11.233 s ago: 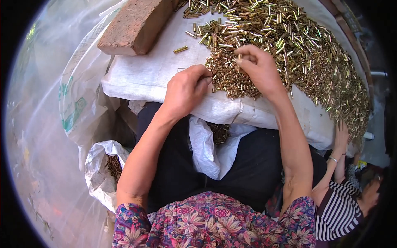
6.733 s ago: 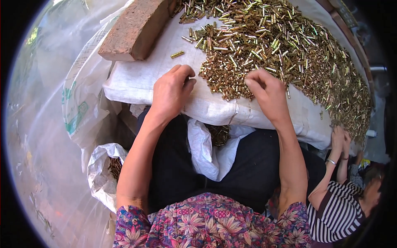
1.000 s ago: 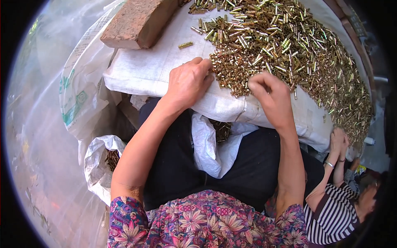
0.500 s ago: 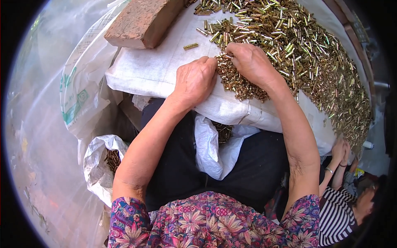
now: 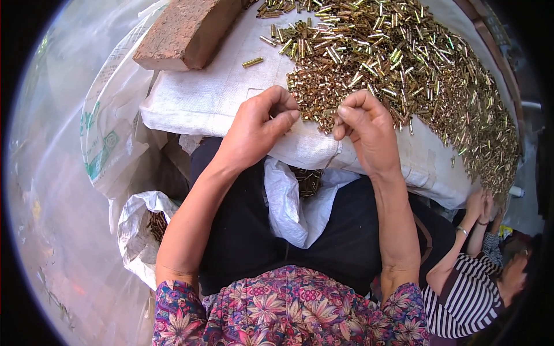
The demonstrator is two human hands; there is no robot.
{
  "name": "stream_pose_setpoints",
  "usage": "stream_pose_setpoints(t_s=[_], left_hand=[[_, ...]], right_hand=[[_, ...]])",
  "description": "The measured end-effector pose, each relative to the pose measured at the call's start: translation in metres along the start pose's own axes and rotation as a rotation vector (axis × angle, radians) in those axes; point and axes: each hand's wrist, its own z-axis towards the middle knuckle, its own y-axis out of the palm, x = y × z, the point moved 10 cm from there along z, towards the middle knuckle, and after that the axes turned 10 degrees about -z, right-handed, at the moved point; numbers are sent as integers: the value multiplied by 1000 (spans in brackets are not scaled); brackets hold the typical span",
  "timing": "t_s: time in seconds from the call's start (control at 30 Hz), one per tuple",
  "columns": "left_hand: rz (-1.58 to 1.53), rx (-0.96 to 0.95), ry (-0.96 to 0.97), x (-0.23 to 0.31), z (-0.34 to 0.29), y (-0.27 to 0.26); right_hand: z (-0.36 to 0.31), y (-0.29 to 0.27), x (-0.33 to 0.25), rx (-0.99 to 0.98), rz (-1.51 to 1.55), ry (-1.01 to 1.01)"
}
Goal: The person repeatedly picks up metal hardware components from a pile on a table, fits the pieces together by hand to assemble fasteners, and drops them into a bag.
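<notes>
A large heap of small brass-coloured metal pieces, many of them short tubes, is spread over a white woven cloth. At the heap's near left edge, my left hand is held with thumb and forefinger pinched together; whatever is between them is too small to name. My right hand hovers in front of the smaller pieces, palm partly turned up and fingers curled to the thumb. Whether a tiny piece sits in its fingertips is hard to make out against the heap. One loose tube lies apart on the cloth.
A reddish brick rests on the cloth's far left. Between my knees hangs a white bag with metal pieces inside; another white bag of pieces stands left. Clear plastic sheeting covers the left side. A person in a striped top works at right.
My right hand has drawn back from the heap toward me and turned its palm up. The left hand has shifted slightly left and nearer, turning so its thumb shows.
</notes>
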Motion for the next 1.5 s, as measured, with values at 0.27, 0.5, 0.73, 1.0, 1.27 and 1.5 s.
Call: stream_pose_setpoints(t_s=[0.27,0.5,0.73,1.0,1.27,1.5], left_hand=[[-575,-62,-92,9,-23,24],[-671,-98,-60,9,-28,22],[-679,-161,-53,8,-29,27],[-820,-391,-98,8,-47,58],[-738,-415,-123,13,-51,60],[540,95,243,28,1,-23]], right_hand=[[-25,19,-1,22,12,-38],[-32,28,1,-18,60,-18],[-39,34,16,-21,251,113],[-70,54,30,-164,561,284],[-78,53,23,-242,622,230],[-82,-1,18,-330,-331,291]])
